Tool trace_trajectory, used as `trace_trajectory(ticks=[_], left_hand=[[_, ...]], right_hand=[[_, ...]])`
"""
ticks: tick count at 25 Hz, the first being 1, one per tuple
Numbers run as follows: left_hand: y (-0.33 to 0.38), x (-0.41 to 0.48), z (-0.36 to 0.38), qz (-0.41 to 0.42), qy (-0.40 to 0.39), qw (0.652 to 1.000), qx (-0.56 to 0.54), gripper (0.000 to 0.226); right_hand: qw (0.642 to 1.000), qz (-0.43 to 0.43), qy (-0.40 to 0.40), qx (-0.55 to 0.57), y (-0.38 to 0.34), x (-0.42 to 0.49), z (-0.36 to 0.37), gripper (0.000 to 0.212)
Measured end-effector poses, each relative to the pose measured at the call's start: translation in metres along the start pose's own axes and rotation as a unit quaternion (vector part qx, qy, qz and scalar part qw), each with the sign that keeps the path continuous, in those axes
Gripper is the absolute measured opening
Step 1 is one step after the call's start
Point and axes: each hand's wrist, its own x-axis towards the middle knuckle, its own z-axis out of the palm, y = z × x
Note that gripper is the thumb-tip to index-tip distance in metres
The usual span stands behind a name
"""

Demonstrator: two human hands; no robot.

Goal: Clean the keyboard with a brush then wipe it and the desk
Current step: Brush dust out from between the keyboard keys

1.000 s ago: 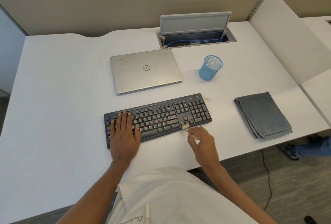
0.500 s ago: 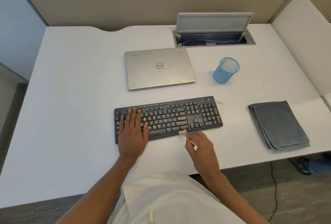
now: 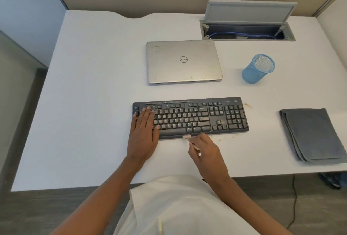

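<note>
Brush [image 3: 187, 136] tip has slid left along the front edge of the keyboard [image 3: 197, 118]. Desk [image 3: 84, 122] bears it beneath the left hand [image 3: 142, 137], flat with fingers straight, likely steadying it; right hand [image 3: 204, 152] pinches the brush. Laptop [image 3: 184, 61] beyond both hands, cloth [image 3: 311, 135] and cup [image 3: 257, 69] off right: nothing blocks.

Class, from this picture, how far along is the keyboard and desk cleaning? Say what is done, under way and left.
Done: nothing plainly finished; brown crumbs lie on the desk beside the keyboard. In hand: brushing. The right hand grips the brush, bristles at the keyboard's front edge, while the left hand rests flat on its left end. Left: wiping; the grey cloth lies folded, untouched.
</note>
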Motion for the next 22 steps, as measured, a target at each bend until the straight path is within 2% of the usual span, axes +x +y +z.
trace_trajectory(ticks=[3,7,10,12,15,17,19,22], left_hand=[[-0.02,-0.015,-0.01,-0.022,0.015,1.0,-0.002,0.057],[-0.052,-0.031,-0.024,-0.065,0.047,0.997,-0.003,0.057],[-0.066,-0.043,-0.026,-0.098,0.035,0.994,-0.014,0.057],[-0.065,-0.048,-0.023,-0.082,0.012,0.996,0.017,0.058],[-0.062,-0.045,-0.022,-0.071,-0.002,0.996,0.05,0.056],[-0.063,-0.046,-0.023,-0.068,-0.003,0.996,0.058,0.056],[-0.065,-0.046,-0.022,-0.063,-0.006,0.996,0.064,0.056],[-0.064,-0.045,-0.022,-0.069,-0.001,0.996,0.061,0.055]], right_hand=[[0.997,-0.025,-0.069,-0.035,-0.011,0.006,0.016,0.01],[0.983,-0.117,-0.123,-0.063,-0.04,0.014,0.036,0.007],[0.99,-0.084,-0.099,-0.053,-0.041,0.019,0.031,0.003],[0.99,-0.069,-0.102,-0.062,-0.042,0.022,0.029,0.001],[0.98,-0.115,-0.156,-0.049,-0.055,0.03,0.043,0.004],[0.972,-0.11,-0.209,-0.007,-0.066,0.036,0.052,0.016],[0.971,-0.12,-0.205,0.011,-0.069,0.04,0.053,0.023],[0.979,-0.113,-0.172,-0.004,-0.064,0.04,0.048,0.02]])
